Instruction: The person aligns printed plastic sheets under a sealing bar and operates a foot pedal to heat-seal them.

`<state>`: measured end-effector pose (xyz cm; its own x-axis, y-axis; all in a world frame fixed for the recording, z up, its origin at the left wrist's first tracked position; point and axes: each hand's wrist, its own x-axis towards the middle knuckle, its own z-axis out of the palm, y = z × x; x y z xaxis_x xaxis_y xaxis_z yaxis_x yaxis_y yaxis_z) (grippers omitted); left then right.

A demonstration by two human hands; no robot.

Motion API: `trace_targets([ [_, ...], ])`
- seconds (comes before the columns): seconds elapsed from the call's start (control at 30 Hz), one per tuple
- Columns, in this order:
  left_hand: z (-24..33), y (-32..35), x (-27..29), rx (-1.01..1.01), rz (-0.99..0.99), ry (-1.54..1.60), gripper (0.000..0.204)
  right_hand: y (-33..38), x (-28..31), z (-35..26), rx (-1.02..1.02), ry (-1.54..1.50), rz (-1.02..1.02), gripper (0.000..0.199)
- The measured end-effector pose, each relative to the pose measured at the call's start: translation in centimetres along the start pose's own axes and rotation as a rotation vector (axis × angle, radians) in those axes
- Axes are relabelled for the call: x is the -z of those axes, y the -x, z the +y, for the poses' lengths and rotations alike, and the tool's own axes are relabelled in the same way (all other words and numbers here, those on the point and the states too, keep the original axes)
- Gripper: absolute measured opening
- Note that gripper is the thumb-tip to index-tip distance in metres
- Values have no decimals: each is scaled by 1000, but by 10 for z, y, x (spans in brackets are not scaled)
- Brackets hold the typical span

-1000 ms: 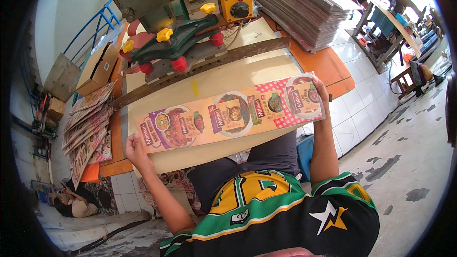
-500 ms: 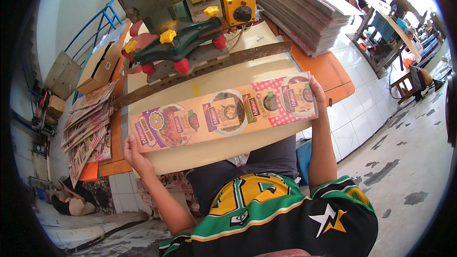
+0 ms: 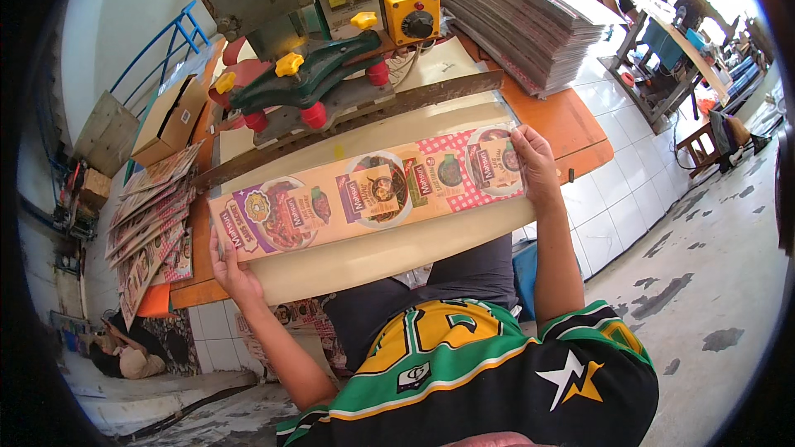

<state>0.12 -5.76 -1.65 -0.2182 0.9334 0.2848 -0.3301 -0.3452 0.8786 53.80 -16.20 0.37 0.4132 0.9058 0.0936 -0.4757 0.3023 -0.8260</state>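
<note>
A long printed sheet (image 3: 335,215) with pictures of food bowls and a pink checked part lies stretched between my two hands, over a cream work surface (image 3: 373,261). My left hand (image 3: 235,271) pinches its left end, fingers at the edge. At the other end my right hand (image 3: 536,164) is closed on the right edge, thumb on top. Just beyond the sheet runs a long dark metal bar (image 3: 431,98) of a press machine. Above the bar sits the machine's green clamp frame (image 3: 306,79) with yellow knobs and red feet.
Left of the work surface is a messy pile of printed sheets (image 3: 157,232), with an open cardboard box (image 3: 170,124) behind it. A tall stack of flat sheets (image 3: 517,21) stands at the back right, near a yellow control box (image 3: 411,15). Other people sit farther off.
Both hands have shifted the printed sheet a little to the left, and its right end has moved away from the table's right side. Both hands keep their hold.
</note>
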Motion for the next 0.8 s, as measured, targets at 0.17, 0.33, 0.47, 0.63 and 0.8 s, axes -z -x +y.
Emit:
trace_targets([
  [0.17,0,1,-4,-5,19,18,46,-1,10,6,58,132,-36,20],
  [0.33,1,3,-3,-4,29,12,46,-2,10,9,78,168,-13,21],
  [0.47,1,3,-5,-9,40,5,45,-6,8,9,63,141,22,21],
  [0.63,5,3,-11,-18,22,51,47,-6,6,6,12,99,43,25],
  [0.8,2,2,-4,-13,28,33,47,-4,4,4,-17,110,10,28],
])
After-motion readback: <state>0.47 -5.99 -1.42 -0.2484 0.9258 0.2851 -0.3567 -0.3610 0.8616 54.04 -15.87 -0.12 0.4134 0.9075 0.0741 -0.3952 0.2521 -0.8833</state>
